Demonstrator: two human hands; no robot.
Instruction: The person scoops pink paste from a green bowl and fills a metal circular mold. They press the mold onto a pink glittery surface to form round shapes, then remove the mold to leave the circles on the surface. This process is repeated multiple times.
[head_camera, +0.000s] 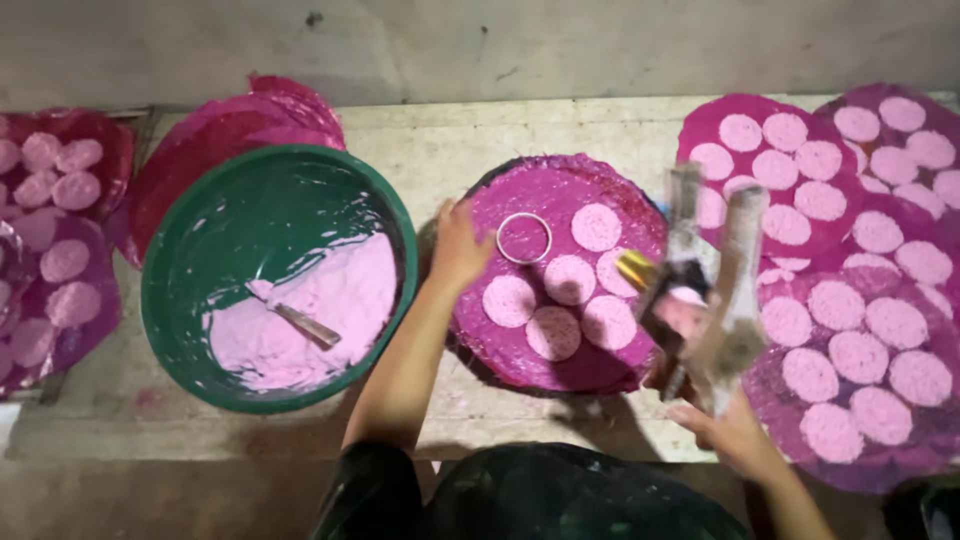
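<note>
A green basin (190, 240) holding pale pink batter (320, 310) and a spoon (300, 323) is set on the left of the whitish tabletop (440, 140). Magenta sheets (860, 300) covered with round pink discs are laid at the right, and more such sheets (55, 240) at the far left.

Left of centre on the bench (440, 140) — a bowl (180, 330) with batter (330, 310) and a utensil (300, 322) in it. Right of it, a round tray (560, 195) bearing discs (597, 227) and a ring (524, 238) near its left edge. Further right — overlapping sheets (770, 235) loaded with more discs; likewise at far left, behind and beside the bowl.
</note>
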